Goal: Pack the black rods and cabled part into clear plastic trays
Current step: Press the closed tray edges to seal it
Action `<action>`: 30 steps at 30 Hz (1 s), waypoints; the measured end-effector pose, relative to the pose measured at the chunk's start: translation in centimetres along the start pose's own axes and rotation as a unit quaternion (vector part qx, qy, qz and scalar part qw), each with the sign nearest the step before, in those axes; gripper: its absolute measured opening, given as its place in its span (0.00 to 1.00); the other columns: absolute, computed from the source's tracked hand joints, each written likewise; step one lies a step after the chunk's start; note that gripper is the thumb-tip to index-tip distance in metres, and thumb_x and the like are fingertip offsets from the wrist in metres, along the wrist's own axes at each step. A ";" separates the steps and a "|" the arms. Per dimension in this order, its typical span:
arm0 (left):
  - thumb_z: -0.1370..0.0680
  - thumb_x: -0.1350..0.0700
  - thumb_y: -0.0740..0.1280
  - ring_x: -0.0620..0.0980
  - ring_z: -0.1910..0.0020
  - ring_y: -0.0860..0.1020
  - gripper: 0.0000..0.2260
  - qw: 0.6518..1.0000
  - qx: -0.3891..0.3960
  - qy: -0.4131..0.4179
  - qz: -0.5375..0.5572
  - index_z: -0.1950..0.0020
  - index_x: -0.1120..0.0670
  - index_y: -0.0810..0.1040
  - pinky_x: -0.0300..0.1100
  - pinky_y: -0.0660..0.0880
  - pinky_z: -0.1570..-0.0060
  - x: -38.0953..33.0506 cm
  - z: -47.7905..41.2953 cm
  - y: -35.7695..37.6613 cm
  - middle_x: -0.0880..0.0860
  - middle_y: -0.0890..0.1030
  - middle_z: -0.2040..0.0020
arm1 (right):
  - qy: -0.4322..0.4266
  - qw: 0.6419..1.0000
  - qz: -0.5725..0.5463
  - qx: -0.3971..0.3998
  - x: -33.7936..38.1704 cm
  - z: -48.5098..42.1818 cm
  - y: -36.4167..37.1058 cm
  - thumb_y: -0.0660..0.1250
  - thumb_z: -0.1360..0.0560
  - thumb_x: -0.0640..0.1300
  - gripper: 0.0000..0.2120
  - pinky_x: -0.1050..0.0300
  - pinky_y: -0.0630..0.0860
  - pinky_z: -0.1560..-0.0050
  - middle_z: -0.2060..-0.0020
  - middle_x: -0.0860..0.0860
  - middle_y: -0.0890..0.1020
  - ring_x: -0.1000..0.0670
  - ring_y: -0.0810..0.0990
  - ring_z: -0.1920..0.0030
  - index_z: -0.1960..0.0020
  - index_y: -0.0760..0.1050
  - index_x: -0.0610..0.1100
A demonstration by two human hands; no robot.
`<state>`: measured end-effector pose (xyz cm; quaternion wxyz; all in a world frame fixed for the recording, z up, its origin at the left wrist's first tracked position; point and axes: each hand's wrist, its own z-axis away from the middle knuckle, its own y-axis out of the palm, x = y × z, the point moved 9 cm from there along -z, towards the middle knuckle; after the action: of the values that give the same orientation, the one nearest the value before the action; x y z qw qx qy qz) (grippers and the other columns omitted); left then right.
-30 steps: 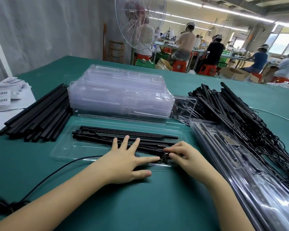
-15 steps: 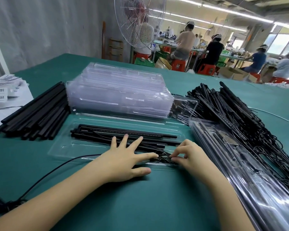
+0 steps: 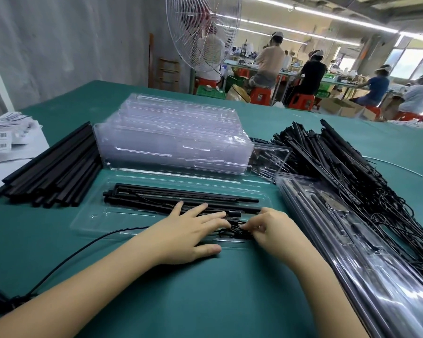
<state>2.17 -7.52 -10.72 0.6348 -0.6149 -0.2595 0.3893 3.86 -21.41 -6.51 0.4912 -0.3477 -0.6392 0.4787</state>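
An open clear plastic tray [image 3: 100, 215] lies in front of me on the green table. Black rods [image 3: 181, 195] lie lengthwise in it, with a coiled thin black cable [image 3: 232, 232] at their right end. My left hand [image 3: 188, 234] lies flat over the rods with its fingers straight, pressing them down. My right hand [image 3: 271, 228] has its fingers curled and pinches the cable coil at the tray's near right corner.
A stack of empty clear trays [image 3: 171, 135] stands behind the open tray. Loose black rods [image 3: 51, 172] are piled at left, cabled parts [image 3: 347, 167] at right, and filled trays [image 3: 352, 252] run along my right forearm. A black cord [image 3: 66, 262] crosses the near left table.
My right hand has curled tighter onto the cable coil. My left fingers have drawn closer together and slid slightly right toward it.
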 end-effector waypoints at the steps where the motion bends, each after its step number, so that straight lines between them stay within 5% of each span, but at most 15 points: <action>1: 0.22 0.34 0.48 0.46 0.23 0.41 0.24 1.000 0.002 0.000 -0.002 0.28 0.30 0.43 0.62 0.40 0.28 0.0 0.0 0.0 0.34 0.44 0.24 | -0.001 1.000 -0.004 0.005 0.0 0.2 0.0 0.64 0.25 0.42 0.13 0.62 0.66 0.58 0.63 0.58 0.69 0.52 0.74 0.57 0.45 0.81 0.55; 4: 0.22 0.33 0.45 0.50 0.23 0.41 0.24 0.999 0.008 0.007 -0.036 0.35 0.24 0.31 0.64 0.42 0.29 -0.3 0.0 0.0 0.37 0.42 0.23 | -0.002 0.999 -0.026 0.021 0.1 0.6 -0.1 0.67 0.25 0.46 0.12 0.63 0.68 0.55 0.56 0.54 0.74 0.56 0.72 0.59 0.43 0.80 0.56; 8: 0.22 0.33 0.43 0.52 0.23 0.41 0.21 0.999 -0.001 0.010 -0.049 0.36 0.23 0.32 0.65 0.41 0.30 -0.5 0.0 0.2 0.39 0.41 0.23 | 0.013 0.999 -0.037 0.023 -0.1 0.6 -0.6 0.69 0.27 0.46 0.11 0.62 0.70 0.55 0.57 0.54 0.77 0.55 0.74 0.57 0.45 0.82 0.53; 12: 0.24 0.32 0.42 0.51 0.23 0.40 0.20 0.999 -0.007 0.004 -0.038 0.36 0.22 0.33 0.65 0.40 0.30 -0.4 0.0 0.3 0.39 0.42 0.23 | 0.048 0.996 -0.068 0.041 -0.9 0.4 -1.4 0.66 0.26 0.44 0.09 0.73 0.71 0.60 0.60 0.57 0.82 0.58 0.78 0.59 0.49 0.83 0.51; 15: 0.26 0.30 0.39 0.50 0.23 0.41 0.21 0.999 -0.009 0.007 -0.036 0.36 0.21 0.34 0.65 0.40 0.30 -0.6 0.1 0.3 0.39 0.43 0.22 | 0.079 0.984 -0.154 0.039 -1.5 0.4 -2.3 0.64 0.25 0.41 0.08 0.59 0.79 0.55 0.62 0.52 0.84 0.53 0.83 0.59 0.53 0.81 0.50; 18: 0.27 0.30 0.38 0.50 0.23 0.41 0.21 0.999 -0.013 0.005 -0.033 0.35 0.22 0.35 0.64 0.40 0.30 -0.5 0.1 0.1 0.38 0.44 0.23 | 0.087 0.975 -0.184 -0.093 -1.7 0.5 -5.3 0.64 0.24 0.39 0.07 0.60 0.78 0.60 0.64 0.49 0.83 0.50 0.83 0.63 0.56 0.80 0.47; 21: 0.24 0.31 0.42 0.49 0.23 0.41 0.21 1.000 -0.016 0.001 -0.025 0.33 0.23 0.37 0.64 0.39 0.30 -0.4 0.0 0.1 0.38 0.44 0.23 | 0.043 0.933 -0.193 -0.300 -0.2 1.7 -10.5 0.65 0.25 0.37 0.07 0.74 0.72 0.62 0.64 0.52 0.81 0.56 0.79 0.63 0.54 0.81 0.44; 25: 0.24 0.31 0.41 0.49 0.23 0.39 0.21 1.000 -0.013 0.000 -0.027 0.33 0.22 0.37 0.64 0.38 0.30 -0.4 0.1 0.3 0.38 0.43 0.23 | -0.012 0.918 -0.159 -0.362 2.3 0.4 -14.4 0.63 0.24 0.39 0.13 0.62 0.70 0.43 0.46 0.49 0.78 0.53 0.75 0.46 0.39 0.76 0.43; 28: 0.25 0.31 0.41 0.49 0.23 0.39 0.20 1.000 -0.012 0.001 -0.027 0.37 0.21 0.34 0.63 0.37 0.30 -0.5 0.2 0.3 0.38 0.43 0.23 | -0.008 0.961 -0.094 -0.259 3.4 -3.2 -14.2 0.63 0.23 0.50 0.26 0.54 0.54 0.29 0.27 0.49 0.62 0.50 0.56 0.26 0.26 0.61 0.50; 30: 0.25 0.31 0.40 0.49 0.23 0.39 0.20 1.000 -0.013 0.004 -0.027 0.37 0.21 0.34 0.63 0.37 0.30 -0.6 0.2 0.4 0.38 0.42 0.23 | 0.006 0.982 -0.002 -0.191 3.4 -5.2 -13.2 0.60 0.23 0.57 0.30 0.45 0.45 0.26 0.23 0.52 0.51 0.49 0.46 0.24 0.24 0.53 0.55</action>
<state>1.62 -7.87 -10.97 0.6378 -0.6175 -0.2789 0.3663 8.27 -20.84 7.36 0.4207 -0.4366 -0.7167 0.3446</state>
